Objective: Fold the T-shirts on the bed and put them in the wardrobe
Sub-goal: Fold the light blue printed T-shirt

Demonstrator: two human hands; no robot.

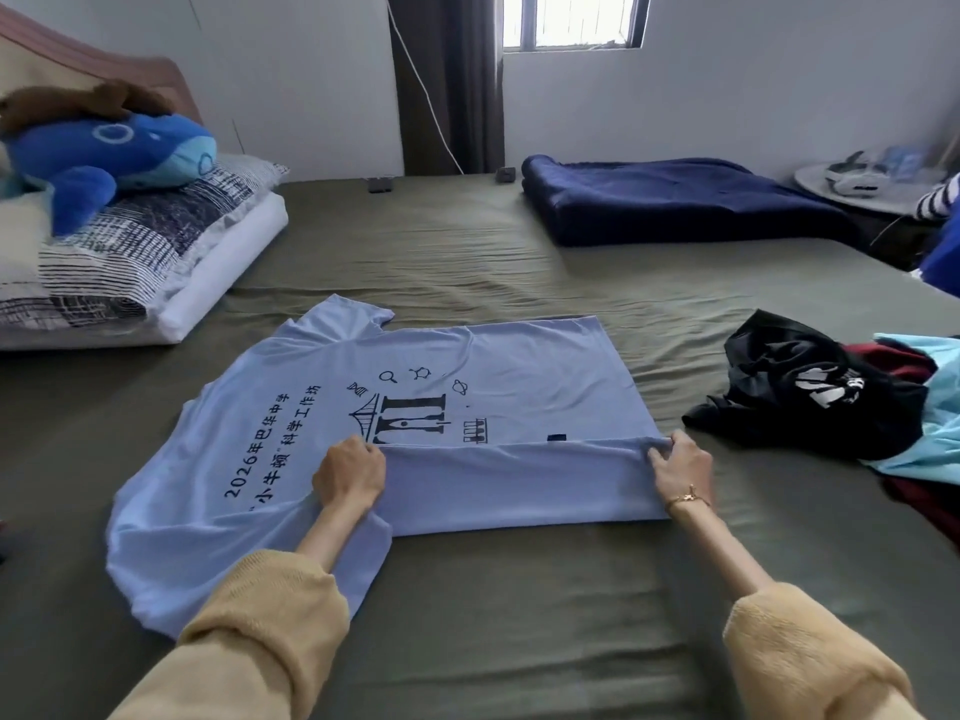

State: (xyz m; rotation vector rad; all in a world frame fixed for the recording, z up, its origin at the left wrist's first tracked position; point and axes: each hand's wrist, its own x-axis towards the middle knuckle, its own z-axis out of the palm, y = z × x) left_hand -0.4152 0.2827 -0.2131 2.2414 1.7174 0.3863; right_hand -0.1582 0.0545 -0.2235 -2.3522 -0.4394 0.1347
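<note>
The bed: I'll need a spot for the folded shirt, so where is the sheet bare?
Bare sheet lies between the light blue T-shirt, the pillows and the navy blanket, and along the near edge between the sleeves. The right side is crowded by the clothes pile.

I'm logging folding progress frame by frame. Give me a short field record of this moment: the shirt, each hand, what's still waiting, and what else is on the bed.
shirt in work: light blue T-shirt, print up, near side folded over
left hand: left hand grips the folded edge
right hand: right hand grips the same edge at the hem end
waiting: heap of clothes, black garment on top
bed: olive sheet
also there: folded navy blanket, blue plush whale on pillows
</note>
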